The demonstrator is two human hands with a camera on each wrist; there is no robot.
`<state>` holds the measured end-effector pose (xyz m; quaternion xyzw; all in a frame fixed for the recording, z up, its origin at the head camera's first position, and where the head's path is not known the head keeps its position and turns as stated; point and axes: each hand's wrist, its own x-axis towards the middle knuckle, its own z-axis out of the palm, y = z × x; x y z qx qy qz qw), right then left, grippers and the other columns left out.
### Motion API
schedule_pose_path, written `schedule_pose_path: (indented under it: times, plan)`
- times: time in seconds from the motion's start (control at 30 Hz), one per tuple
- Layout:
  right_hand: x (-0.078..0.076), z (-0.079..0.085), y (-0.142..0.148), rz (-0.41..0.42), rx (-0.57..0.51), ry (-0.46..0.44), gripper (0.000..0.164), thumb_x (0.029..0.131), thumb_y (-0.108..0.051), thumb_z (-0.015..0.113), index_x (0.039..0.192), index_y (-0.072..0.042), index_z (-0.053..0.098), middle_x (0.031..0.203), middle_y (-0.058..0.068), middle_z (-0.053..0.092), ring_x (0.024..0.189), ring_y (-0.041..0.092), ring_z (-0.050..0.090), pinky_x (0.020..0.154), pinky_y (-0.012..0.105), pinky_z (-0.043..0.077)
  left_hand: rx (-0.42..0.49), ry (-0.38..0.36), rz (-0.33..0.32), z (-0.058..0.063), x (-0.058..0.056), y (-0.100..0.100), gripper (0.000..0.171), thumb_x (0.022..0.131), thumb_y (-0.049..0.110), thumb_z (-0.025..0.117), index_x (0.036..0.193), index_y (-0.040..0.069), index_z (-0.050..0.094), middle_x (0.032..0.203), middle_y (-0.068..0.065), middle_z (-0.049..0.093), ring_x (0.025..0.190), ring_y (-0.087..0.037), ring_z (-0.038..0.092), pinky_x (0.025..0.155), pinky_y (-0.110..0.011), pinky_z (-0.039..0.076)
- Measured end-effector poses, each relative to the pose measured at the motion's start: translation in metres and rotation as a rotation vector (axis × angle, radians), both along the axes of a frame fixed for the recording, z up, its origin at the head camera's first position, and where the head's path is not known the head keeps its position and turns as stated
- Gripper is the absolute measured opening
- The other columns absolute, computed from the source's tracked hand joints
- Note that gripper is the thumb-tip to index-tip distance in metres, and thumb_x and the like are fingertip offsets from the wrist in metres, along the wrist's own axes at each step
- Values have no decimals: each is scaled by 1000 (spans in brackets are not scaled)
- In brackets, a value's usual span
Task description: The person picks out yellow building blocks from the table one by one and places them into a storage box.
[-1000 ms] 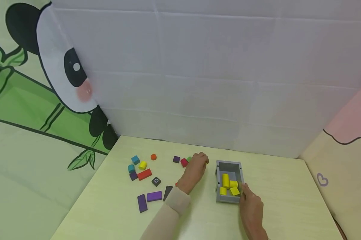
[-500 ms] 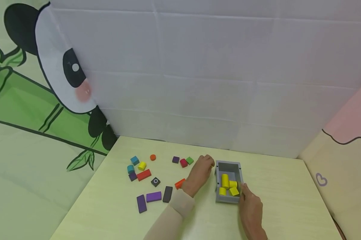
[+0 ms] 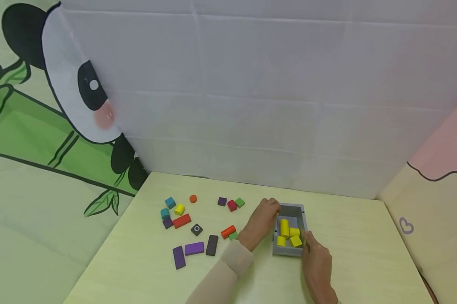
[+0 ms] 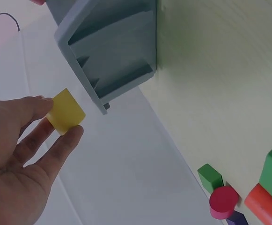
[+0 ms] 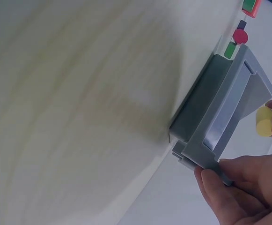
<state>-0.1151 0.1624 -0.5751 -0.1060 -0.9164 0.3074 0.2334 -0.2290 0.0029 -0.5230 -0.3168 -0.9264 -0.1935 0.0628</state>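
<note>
My left hand [image 3: 260, 221] is at the left rim of the grey box [image 3: 287, 252] in the head view. Between thumb and fingertips it pinches a yellow cylinder block [image 4: 66, 111], held just outside the box wall in the left wrist view. From the right wrist view the same yellow cylinder block [image 5: 264, 123] shows its round end. My right hand [image 3: 317, 259] grips the box's near right edge, thumb and fingers on the rim [image 5: 209, 165]. Inside the box lie several yellow blocks [image 3: 285, 228], some cylinders and one with flat faces.
Left of the box, loose blocks are scattered on the table [image 3: 137, 278]: a red cylinder [image 3: 228, 232], a crimson one [image 3: 232, 205], a green block [image 3: 239, 202], purple bars [image 3: 194, 248], a dark bar [image 3: 212, 245] and a yellow cylinder [image 3: 179, 210]. A white cloth wall [image 3: 251, 105] stands behind.
My left hand has moved right, from beside the green and crimson blocks to the box's left rim, carrying the yellow cylinder block. My right hand has stayed on the box.
</note>
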Motion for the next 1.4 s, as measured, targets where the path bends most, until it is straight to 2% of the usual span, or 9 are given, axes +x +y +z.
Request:
schedule_pose_path:
  times: [0.17,0.3,0.33,0.43,0.53,0.63,0.8,1.23,1.4]
  plan:
    - [0,0,0,6,9,11,25,97,10,67,121,9,74,102,32,74,55,17,49,44,28,38,-22,34,-29,0,1,5,14,100,2,71,110,9,76,116,-2,70,101,-19,61,94,-18,54]
    - [0,1,0,4,6,-11,28,96,11,68,123,9,73,110,31,72,61,19,56,47,33,44,-45,37,-38,0,2,10,14,101,4,70,112,10,75,118,-1,70,104,-18,62,96,-18,53]
    - [1,1,0,3,4,-13,28,96,11,68,123,9,73,111,31,72,64,21,62,48,35,49,-49,30,-39,0,2,11,14,101,4,69,113,10,74,118,-1,69,104,-18,61,97,-18,53]
    - [2,1,0,6,-2,-10,29,95,11,69,124,9,72,114,30,71,77,32,75,53,44,58,-66,20,-38,-2,2,15,14,102,5,68,113,11,74,119,0,69,105,-17,61,98,-17,53]
    - [2,1,0,7,-1,3,30,94,11,70,124,9,72,116,30,71,85,42,77,57,49,61,-69,28,-41,-4,1,18,14,102,4,68,112,12,75,117,0,69,104,-17,62,97,-17,53]
    - [2,0,0,5,-2,4,29,95,11,70,124,8,73,111,31,72,72,32,74,50,43,55,-67,46,-46,-8,1,21,14,103,4,67,111,12,75,116,1,70,102,-17,62,96,-16,53]
    - [1,-1,1,5,-1,2,28,96,10,69,123,8,73,103,31,74,58,18,53,45,30,40,-82,51,-53,-11,-1,25,15,104,4,66,111,13,75,115,1,70,103,-16,62,96,-16,52]
    - [1,0,1,8,-7,14,28,95,11,69,122,9,73,105,32,73,57,17,48,45,27,36,-89,-52,-58,-15,0,40,14,101,5,70,112,13,75,118,2,70,110,-14,62,101,-16,52]
    - [1,-1,1,7,-4,25,27,94,11,70,121,9,74,104,31,74,59,19,56,45,32,41,-105,-68,-59,-16,1,44,14,101,5,71,111,14,76,119,2,70,115,-14,63,104,-17,51]
